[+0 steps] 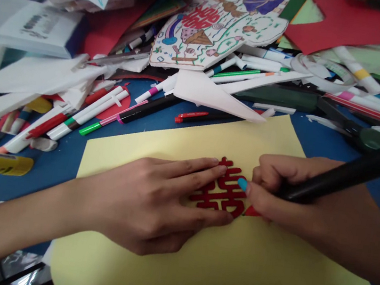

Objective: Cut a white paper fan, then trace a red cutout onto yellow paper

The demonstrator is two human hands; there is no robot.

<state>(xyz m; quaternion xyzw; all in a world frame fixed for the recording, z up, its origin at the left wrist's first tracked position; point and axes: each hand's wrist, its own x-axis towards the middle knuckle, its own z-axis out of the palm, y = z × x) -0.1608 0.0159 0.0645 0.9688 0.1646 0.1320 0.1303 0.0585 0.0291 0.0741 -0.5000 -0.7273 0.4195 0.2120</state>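
Note:
My left hand (156, 199) lies with fingers stretched out, its fingertips pressing on a red cut-out character (220, 195). That cut-out rests on a sheet of yellow paper (199, 272), partly covered by my fingers. Closed around a thick black marker (346, 173) is my right hand (283, 209), its blue-painted thumbnail beside the cut-out's right edge. The marker's red tip (253, 212) shows under the thumb, close to the cut-out's lower right edge.
Behind the paper lie several felt-tip pens (87, 115), a red pen (192, 115) and white paper scraps (215, 94). A coloured drawing (206, 30) and red paper (350, 23) sit farther back. At left is a yellow tube (4, 165) on the blue table (43, 192).

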